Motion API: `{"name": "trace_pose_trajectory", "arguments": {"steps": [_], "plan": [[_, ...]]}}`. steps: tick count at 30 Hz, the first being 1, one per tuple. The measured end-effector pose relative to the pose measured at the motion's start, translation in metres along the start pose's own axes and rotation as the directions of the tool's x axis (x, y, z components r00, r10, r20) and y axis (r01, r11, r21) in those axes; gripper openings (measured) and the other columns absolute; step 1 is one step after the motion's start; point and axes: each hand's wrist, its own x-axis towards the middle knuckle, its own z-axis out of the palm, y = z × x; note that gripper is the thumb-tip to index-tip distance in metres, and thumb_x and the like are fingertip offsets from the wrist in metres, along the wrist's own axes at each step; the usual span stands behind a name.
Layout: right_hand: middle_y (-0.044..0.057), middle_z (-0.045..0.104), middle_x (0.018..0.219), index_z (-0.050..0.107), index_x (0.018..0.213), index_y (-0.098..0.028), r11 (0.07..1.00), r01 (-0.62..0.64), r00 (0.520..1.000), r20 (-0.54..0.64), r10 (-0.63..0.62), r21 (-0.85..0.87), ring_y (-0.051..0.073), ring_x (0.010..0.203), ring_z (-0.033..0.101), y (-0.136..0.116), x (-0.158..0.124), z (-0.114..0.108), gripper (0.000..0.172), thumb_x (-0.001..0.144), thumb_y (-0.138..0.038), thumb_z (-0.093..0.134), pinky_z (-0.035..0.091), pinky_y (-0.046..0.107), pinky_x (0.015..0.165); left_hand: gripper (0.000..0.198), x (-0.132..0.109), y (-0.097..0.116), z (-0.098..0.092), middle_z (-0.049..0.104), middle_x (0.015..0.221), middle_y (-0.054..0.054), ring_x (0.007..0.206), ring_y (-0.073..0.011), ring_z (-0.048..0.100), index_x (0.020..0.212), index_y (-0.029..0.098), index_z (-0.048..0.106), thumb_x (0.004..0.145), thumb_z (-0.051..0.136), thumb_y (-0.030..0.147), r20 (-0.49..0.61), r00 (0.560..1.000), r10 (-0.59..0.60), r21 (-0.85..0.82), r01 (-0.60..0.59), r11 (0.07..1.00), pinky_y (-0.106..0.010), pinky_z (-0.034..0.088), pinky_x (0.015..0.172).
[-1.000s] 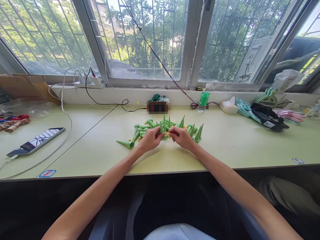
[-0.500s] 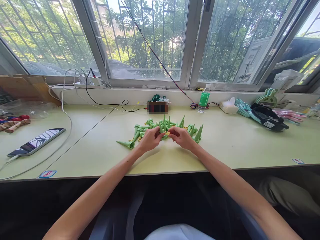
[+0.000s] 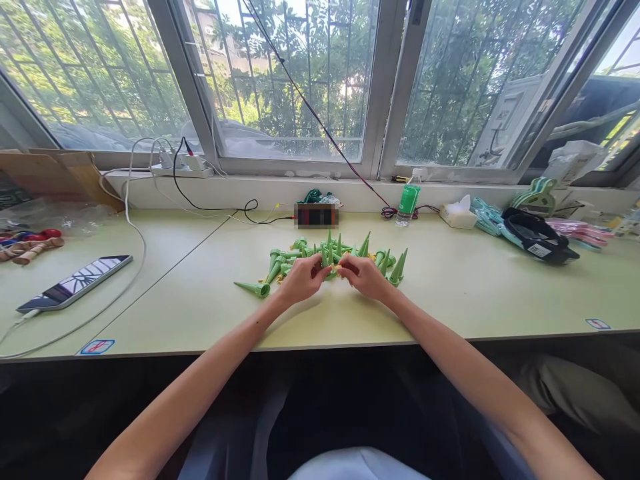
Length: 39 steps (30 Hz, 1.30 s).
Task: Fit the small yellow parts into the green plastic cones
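Pale desk (image 3: 500, 300), tissue (image 3: 465, 201) in its box (image 3: 457, 217) — left hand (image 3: 303, 279) and right hand (image 3: 369, 277) tight on a small yellow piece (image 3: 336, 268).

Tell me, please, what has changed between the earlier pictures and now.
Nothing has clearly moved, been taken hold of or let go; any finger shift is too small to tell. The left hand and right hand stay together at the small yellow piece, and the green cones, bottle and phone remain in place.
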Motion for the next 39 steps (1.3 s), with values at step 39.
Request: {"name": "trace_pose_trajectory", "arguments": {"steps": [39], "plan": [[-0.002, 0.062, 0.061, 0.056, 0.084, -0.019, 0.994, -0.020, 0.996, 0.080, 0.029, -0.104, 0.011, 0.052, 0.051, 0.0067, -0.0017, 0.0019, 0.026, 0.099, -0.038, 0.047, 0.038, 0.023, 0.059, 0.033, 0.0003, -0.0015, 0.0006, 0.039, 0.052, 0.006, 0.050, -0.0080, 0.028, 0.066, 0.019, 0.034, 0.088, 0.057, 0.028, 0.000, 0.998, 0.055, 0.032, -0.055, 0.998, -0.023, 0.025, 0.050]]}}
